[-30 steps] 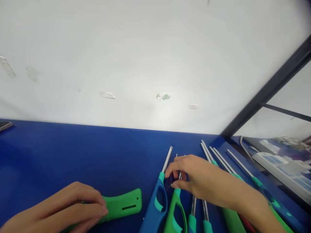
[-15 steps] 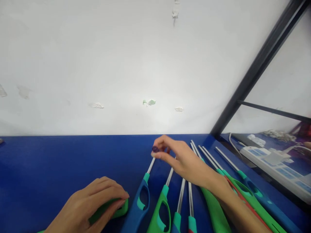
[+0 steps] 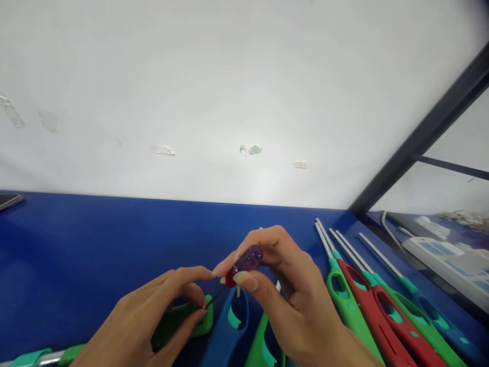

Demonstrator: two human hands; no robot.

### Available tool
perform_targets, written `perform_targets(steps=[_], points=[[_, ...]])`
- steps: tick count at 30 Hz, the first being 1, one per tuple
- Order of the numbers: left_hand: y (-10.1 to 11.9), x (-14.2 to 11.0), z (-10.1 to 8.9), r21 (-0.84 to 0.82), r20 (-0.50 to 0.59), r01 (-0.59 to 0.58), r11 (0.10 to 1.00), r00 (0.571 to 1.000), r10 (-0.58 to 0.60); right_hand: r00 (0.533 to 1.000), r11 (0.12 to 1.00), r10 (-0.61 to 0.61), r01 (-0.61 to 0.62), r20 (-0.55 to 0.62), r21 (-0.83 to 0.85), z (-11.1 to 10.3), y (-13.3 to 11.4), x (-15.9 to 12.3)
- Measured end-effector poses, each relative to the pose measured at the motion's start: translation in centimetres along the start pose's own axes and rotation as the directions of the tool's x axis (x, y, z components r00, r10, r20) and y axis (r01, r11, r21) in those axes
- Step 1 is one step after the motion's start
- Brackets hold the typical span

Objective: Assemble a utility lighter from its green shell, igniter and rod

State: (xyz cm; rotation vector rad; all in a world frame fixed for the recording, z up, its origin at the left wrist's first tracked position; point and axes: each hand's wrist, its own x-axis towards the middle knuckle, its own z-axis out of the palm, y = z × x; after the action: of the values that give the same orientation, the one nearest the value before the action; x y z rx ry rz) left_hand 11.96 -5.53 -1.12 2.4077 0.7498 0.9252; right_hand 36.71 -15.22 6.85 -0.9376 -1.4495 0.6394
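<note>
My right hand (image 3: 290, 295) is closed in a pinch on a small purple part (image 3: 246, 261) with a red end and a thin dark wire that runs down to the left. My left hand (image 3: 153, 318) lies over a green lighter handle shell (image 3: 194, 321) on the blue table (image 3: 95, 244), its fingers curled; thumb and forefinger meet at the wire's lower tip. Under both hands lie a blue long-nose lighter (image 3: 229, 331) and a green long-nose lighter (image 3: 262, 346), partly hidden by my right hand.
To the right lies a row of long-nose lighters, green (image 3: 346, 311), red (image 3: 376, 311) and blue (image 3: 435, 318), with metal tubes pointing away. A white wall rises behind the table. A dark metal post (image 3: 420, 148) slants at right. A phone corner (image 3: 7, 200) shows at far left.
My right hand has come back from the lighter tips toward me with the purple part, now raised over the blue lighter. My left fingers have lifted to meet its wire.
</note>
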Motion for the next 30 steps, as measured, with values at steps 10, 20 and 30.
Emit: perform_targets(steps=[10,20,30], points=[[0.8,0.2,0.1,0.162,-0.029,-0.15,0.975,0.987,0.157,0.998,0.998,-0.055,0.055,0.004,0.014,0.3,0.3,-0.2],[2.0,1.1,-0.2,0.271,-0.096,-0.164,0.948,0.976,0.196,0.996,0.998,-0.065,0.064,0.066,0.029,0.6,0.0,-0.1],[2.1,1.6,-0.5,0.2,-0.044,-0.254,0.946,0.963,0.268,0.987,0.984,-0.157,0.159,0.022,-0.077,0.8,0.3,-0.2]])
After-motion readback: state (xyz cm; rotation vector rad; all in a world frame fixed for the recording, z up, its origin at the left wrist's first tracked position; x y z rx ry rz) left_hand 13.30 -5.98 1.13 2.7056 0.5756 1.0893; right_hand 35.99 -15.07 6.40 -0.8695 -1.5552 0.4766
